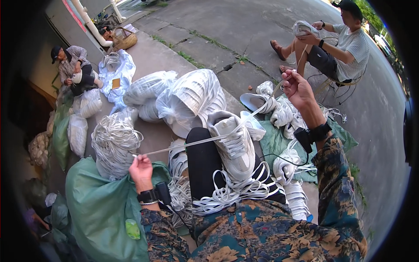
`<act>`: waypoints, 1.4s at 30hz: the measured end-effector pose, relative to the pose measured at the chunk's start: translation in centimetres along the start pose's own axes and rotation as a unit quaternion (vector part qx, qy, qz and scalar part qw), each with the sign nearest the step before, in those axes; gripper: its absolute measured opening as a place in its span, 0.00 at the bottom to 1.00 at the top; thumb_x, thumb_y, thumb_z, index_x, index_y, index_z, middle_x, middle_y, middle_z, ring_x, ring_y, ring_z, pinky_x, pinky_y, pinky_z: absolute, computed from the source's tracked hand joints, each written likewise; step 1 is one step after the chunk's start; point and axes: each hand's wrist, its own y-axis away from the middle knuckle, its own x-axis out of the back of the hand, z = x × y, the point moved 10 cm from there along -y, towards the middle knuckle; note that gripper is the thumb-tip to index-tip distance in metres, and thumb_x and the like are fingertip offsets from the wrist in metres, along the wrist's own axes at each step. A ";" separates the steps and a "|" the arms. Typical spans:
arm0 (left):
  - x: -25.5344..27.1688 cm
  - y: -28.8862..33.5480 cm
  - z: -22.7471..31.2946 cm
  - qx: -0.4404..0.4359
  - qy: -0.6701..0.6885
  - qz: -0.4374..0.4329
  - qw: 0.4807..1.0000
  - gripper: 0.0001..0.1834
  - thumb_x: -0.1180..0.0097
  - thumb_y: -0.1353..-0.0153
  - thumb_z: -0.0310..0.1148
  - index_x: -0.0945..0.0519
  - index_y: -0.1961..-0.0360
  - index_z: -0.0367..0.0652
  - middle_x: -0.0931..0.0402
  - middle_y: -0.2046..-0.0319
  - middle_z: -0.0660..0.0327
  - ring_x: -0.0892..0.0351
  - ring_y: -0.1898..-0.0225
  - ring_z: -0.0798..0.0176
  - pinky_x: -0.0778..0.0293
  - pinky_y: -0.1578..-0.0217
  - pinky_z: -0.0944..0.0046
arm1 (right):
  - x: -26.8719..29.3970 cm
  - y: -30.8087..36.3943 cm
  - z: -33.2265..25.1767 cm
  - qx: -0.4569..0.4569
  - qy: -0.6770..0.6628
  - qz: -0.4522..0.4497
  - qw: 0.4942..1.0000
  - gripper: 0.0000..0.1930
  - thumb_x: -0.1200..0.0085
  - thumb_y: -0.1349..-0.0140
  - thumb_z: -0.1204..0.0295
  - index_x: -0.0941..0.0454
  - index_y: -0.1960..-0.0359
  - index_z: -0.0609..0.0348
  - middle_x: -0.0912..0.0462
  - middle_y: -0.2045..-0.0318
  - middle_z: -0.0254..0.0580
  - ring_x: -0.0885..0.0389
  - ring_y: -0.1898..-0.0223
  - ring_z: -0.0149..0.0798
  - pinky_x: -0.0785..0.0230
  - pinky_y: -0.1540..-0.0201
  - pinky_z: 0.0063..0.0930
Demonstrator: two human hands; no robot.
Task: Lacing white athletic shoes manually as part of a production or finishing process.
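A white sneaker [239, 158] rests on my lap, toe toward me, with laces across its front. A long white shoelace [179, 147] is stretched taut between my hands and bends at the sneaker; whether it runs through the eyelets there I cannot make out. My left hand [141, 171] pinches one end, low on the left above a green sack. Raised at the upper right, my right hand [298, 91] pinches the lace near its other end. A heap of loose white laces [231, 192] lies across my lap below the toe.
On my left stand a large green sack [96, 205] and a big bundle of white laces [114, 142]. Clear plastic bags of white shoe parts [190, 98] lie ahead. More white shoes [286, 114] lie on green cloth at right. Two people sit farther off, one handling a shoe.
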 end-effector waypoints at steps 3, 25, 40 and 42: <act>9.7 1.3 7.3 -0.047 -0.037 0.194 0.979 0.12 0.64 0.35 0.32 0.31 0.71 0.37 0.29 0.76 0.59 0.28 0.73 0.60 0.31 0.75 0.66 | -1.0 0.4 1.6 -0.014 0.008 0.014 1.000 0.08 0.59 0.36 0.68 0.29 0.65 0.58 0.22 0.71 0.37 0.28 0.75 0.30 0.37 0.76 0.19; -14.0 5.8 -19.2 -0.024 -0.600 -0.229 0.766 0.04 0.47 0.46 0.26 0.24 0.71 0.35 0.25 0.83 0.63 0.28 0.86 0.73 0.34 0.87 0.74 | 10.8 3.1 -10.5 0.116 0.010 0.149 0.982 0.10 0.58 0.36 0.66 0.25 0.68 0.55 0.20 0.69 0.36 0.27 0.72 0.29 0.34 0.72 0.23; -13.9 7.8 -20.8 0.028 -0.652 -0.260 0.712 0.07 0.49 0.43 0.30 0.24 0.73 0.37 0.30 0.88 0.65 0.33 0.92 0.74 0.42 0.94 0.76 | 28.0 7.8 1.1 -0.033 -0.103 0.256 0.961 0.05 0.55 0.38 0.68 0.30 0.67 0.55 0.42 0.89 0.22 0.45 0.88 0.23 0.52 0.84 0.18; -14.2 7.8 -20.9 0.020 -0.660 -0.259 0.705 0.07 0.49 0.43 0.30 0.24 0.74 0.37 0.30 0.88 0.65 0.33 0.92 0.74 0.42 0.94 0.75 | 26.7 7.7 2.2 -0.057 -0.079 0.216 0.972 0.06 0.53 0.38 0.68 0.31 0.66 0.56 0.41 0.89 0.22 0.46 0.88 0.23 0.52 0.84 0.18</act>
